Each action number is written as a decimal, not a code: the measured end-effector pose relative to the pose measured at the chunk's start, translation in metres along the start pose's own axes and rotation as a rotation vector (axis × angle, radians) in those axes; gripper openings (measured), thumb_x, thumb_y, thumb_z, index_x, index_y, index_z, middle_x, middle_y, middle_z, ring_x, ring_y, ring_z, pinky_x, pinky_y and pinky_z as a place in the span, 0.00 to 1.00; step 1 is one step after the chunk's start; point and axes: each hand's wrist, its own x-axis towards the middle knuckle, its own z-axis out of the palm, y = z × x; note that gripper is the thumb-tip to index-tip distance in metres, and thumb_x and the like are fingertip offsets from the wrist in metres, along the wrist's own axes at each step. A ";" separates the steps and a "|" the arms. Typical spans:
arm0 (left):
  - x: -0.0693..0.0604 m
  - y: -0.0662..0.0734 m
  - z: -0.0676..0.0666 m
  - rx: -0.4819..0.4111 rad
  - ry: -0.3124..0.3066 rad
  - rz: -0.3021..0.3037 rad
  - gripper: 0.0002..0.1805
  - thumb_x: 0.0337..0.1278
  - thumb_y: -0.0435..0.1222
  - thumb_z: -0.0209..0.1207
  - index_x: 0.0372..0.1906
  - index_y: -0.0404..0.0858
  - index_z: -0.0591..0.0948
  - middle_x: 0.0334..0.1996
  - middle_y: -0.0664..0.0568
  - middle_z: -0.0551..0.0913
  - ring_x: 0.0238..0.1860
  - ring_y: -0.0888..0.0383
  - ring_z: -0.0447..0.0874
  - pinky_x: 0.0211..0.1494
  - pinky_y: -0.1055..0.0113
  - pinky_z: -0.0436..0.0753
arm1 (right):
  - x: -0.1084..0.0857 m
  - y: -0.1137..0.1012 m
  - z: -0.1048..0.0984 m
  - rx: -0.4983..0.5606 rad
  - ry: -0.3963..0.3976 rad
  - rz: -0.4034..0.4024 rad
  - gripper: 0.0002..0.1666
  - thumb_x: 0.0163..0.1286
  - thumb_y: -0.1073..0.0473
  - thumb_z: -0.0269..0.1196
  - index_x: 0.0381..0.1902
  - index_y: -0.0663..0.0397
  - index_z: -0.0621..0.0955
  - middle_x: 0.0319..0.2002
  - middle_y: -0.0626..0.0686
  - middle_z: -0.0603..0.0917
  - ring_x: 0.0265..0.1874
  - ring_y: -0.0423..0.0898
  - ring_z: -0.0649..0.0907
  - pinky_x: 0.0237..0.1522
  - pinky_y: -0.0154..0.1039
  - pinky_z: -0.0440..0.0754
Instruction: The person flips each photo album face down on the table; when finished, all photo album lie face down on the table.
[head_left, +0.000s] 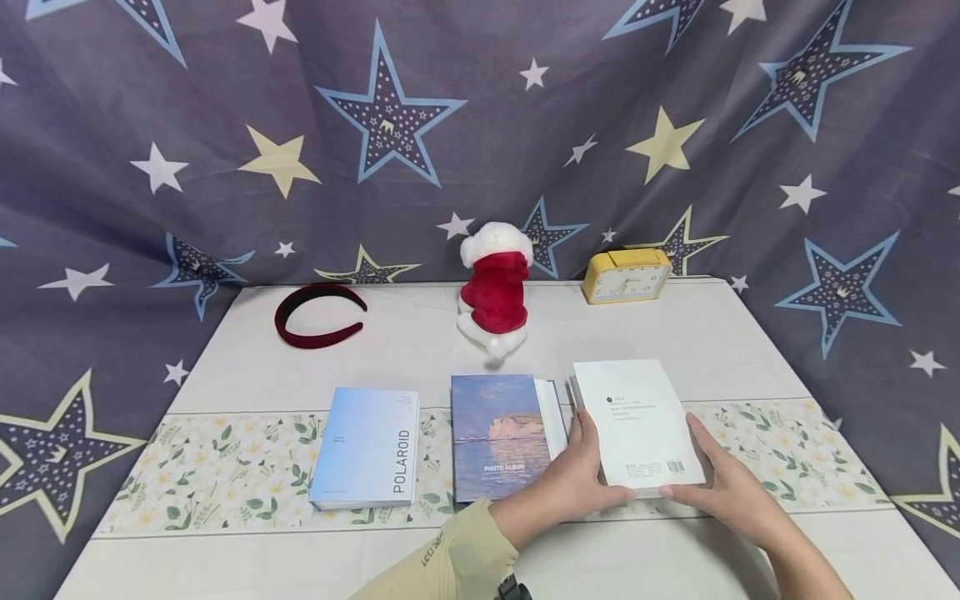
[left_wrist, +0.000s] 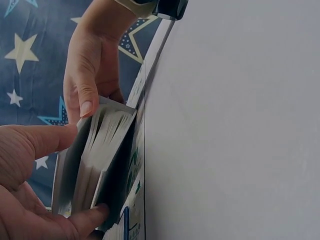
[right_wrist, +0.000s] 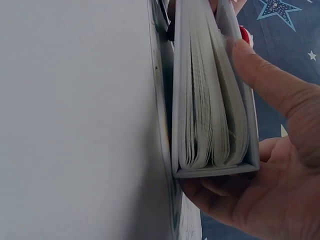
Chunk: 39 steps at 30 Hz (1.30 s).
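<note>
A thick white photo album [head_left: 633, 425], its back cover with small print and a barcode facing up, is held between both hands. My left hand [head_left: 573, 479] grips its left side, thumb on the near edge. My right hand [head_left: 731, 487] grips the right side, its thumb [right_wrist: 270, 75] over the cover and other fingers under it. The album's page edges [right_wrist: 205, 100] show in the right wrist view. Left of it lies a photo album with a sea-cliff painting [head_left: 498, 433], partly hidden by my left hand. Farther left lies a blue POLAROID album [head_left: 363, 446].
Behind the albums are a dark red headband [head_left: 318, 340], a white plush toy in red clothing [head_left: 495, 292] and a yellow clock [head_left: 627, 277]. A floral strip [head_left: 225, 475] crosses the white table [head_left: 412, 567]. A star-patterned curtain [head_left: 480, 100] hangs at the back.
</note>
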 end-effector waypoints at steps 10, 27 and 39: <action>-0.002 0.003 0.005 0.082 -0.011 -0.042 0.66 0.47 0.48 0.73 0.76 0.30 0.37 0.77 0.37 0.42 0.51 0.48 0.80 0.46 0.69 0.80 | -0.005 0.001 -0.002 -0.057 0.005 0.011 0.77 0.46 0.41 0.77 0.77 0.65 0.41 0.73 0.73 0.45 0.70 0.73 0.49 0.64 0.70 0.50; -0.005 0.005 0.010 0.370 -0.044 -0.004 0.44 0.59 0.43 0.64 0.76 0.36 0.57 0.74 0.26 0.42 0.56 0.43 0.79 0.48 0.68 0.81 | -0.008 -0.008 0.001 -0.224 0.047 0.000 0.74 0.47 0.35 0.74 0.75 0.69 0.48 0.70 0.77 0.55 0.67 0.76 0.57 0.61 0.70 0.57; -0.008 0.007 0.008 0.655 0.033 0.099 0.37 0.57 0.49 0.65 0.69 0.37 0.71 0.72 0.34 0.58 0.74 0.42 0.53 0.65 0.59 0.71 | -0.009 -0.026 0.009 -0.332 0.128 -0.130 0.59 0.56 0.41 0.72 0.71 0.73 0.60 0.70 0.74 0.58 0.67 0.73 0.60 0.62 0.69 0.58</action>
